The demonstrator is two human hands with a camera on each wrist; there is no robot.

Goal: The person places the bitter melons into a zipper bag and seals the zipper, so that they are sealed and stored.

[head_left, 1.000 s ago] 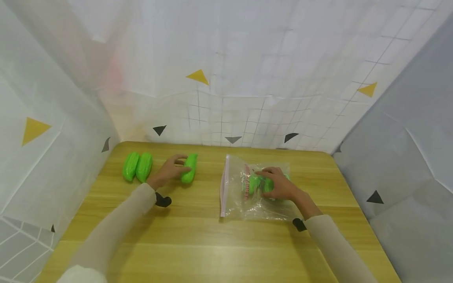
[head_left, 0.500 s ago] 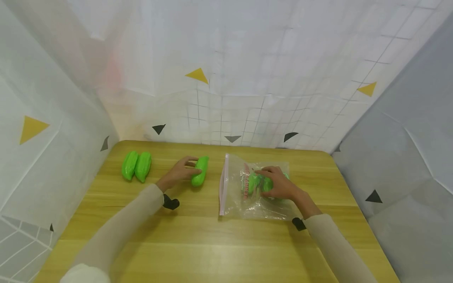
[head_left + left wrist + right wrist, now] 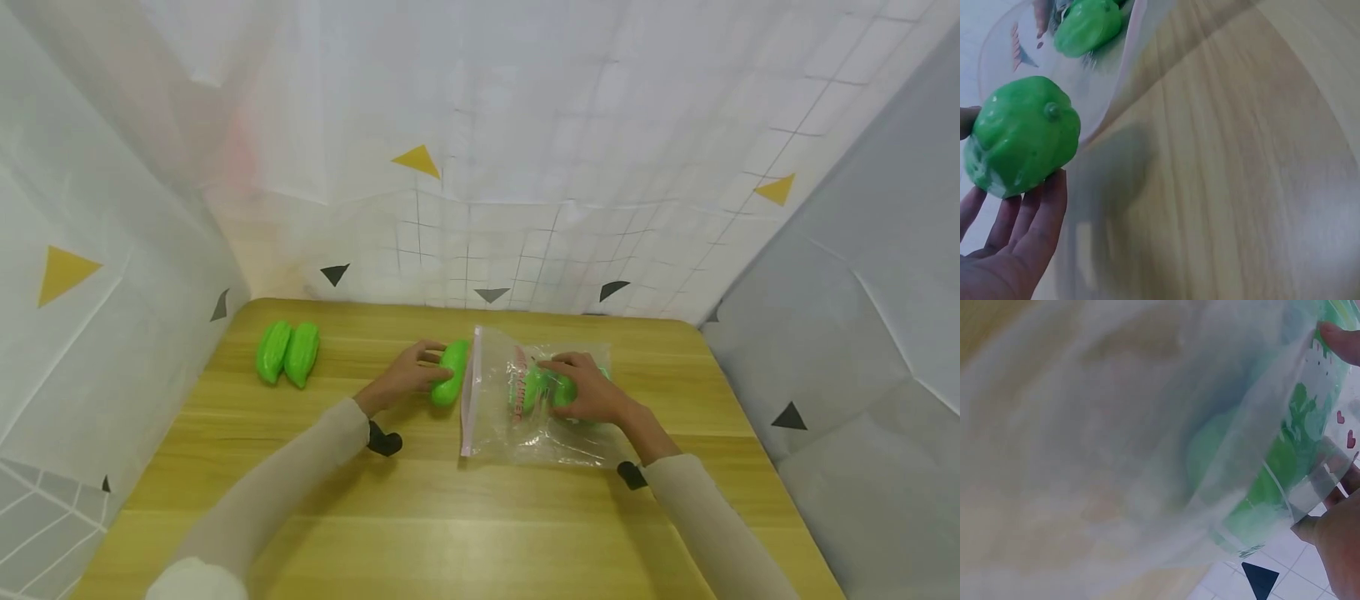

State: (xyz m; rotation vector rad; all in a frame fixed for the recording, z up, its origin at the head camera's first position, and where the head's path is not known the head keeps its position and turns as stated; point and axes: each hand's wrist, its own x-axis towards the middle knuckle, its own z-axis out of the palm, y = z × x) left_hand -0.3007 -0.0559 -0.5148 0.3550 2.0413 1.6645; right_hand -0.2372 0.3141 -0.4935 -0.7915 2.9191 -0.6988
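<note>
My left hand grips a bright green, ridged bitter melon just left of the mouth of a clear zip bag. In the left wrist view, the held bitter melon is tilted end-on, with fingers below it and the thumb at its left side. The bag lies on its side, its pink-edged opening facing left. Several green bitter melons are inside, partly hidden by my right hand. That hand holds the bag from above, thumb and fingers around a bitter melon through the plastic, as the right wrist view shows.
Two more bitter melons lie side by side at the table's back left. The wooden table meets white patterned sheets at the back and both sides.
My left hand has carried its bitter melon rightward, from open table to the bag's mouth. My right hand and the bag stay nearly in place.
</note>
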